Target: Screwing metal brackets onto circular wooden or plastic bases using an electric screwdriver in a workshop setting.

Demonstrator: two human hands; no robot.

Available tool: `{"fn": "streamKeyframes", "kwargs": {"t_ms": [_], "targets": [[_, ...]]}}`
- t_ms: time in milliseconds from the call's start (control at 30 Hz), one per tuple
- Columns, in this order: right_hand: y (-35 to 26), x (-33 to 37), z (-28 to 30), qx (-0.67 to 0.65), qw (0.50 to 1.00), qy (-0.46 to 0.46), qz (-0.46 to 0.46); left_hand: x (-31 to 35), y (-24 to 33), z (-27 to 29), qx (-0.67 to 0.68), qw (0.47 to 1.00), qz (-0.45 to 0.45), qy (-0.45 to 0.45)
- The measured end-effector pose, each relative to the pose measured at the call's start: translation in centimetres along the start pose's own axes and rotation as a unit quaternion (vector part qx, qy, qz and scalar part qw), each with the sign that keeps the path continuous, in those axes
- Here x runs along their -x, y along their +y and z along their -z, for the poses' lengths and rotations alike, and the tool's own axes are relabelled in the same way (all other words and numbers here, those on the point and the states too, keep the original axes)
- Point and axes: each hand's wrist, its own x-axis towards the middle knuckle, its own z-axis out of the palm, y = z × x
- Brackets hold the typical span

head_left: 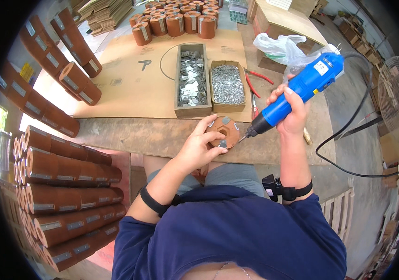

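My left hand (pixel 201 144) is closed on a reddish-brown round block (pixel 232 128) with a hole in its middle, at the bench's near edge. Under its fingertips sits a small grey metal plate (pixel 223 144) against the block's near side. Other small metal plates show on the block's face and rim. My right hand (pixel 294 108) is wrapped round a blue electric screwdriver (pixel 297 88), tilted with its tip down to the left. The bit (pixel 243 138) points at the block's right side, near the metal plate; whether it touches cannot be told.
Beyond the block stand a wooden box (pixel 178 93) of metal plates and a carton (pixel 229 109) of screws. Red-handled pliers (pixel 258 76) lie beside them. Brown cylinders (pixel 64 172) are stacked at left, more (pixel 175 24) at the back. A black cable (pixel 344 126) loops right, near a fan (pixel 395 86).
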Motion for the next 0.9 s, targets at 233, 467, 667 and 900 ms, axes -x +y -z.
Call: {"fn": "streamKeyframes", "kwargs": {"t_ms": [233, 467, 667, 900], "targets": [[3.1, 0.1, 8.1, 0.018, 0.970, 0.202, -0.135, -1.0, 0.4, -0.2, -0.003, 0.999, -0.041, 0.007], [9.4, 1.4, 13.7, -0.075, 0.914, 0.319, -0.238, -1.2, 2.9, -2.3, -0.197, 0.979, -0.043, 0.037], [8.3, 2.6, 13.9, 0.002, 0.924, 0.328, -0.196, -2.6, 1.4, -3.1, -0.242, 0.950, -0.197, 0.002], [8.1, 2.3, 13.5, 0.030, 0.936, 0.288, -0.201, -3.1, 1.1, 1.3, -0.209, 0.946, -0.232, -0.083]]}}
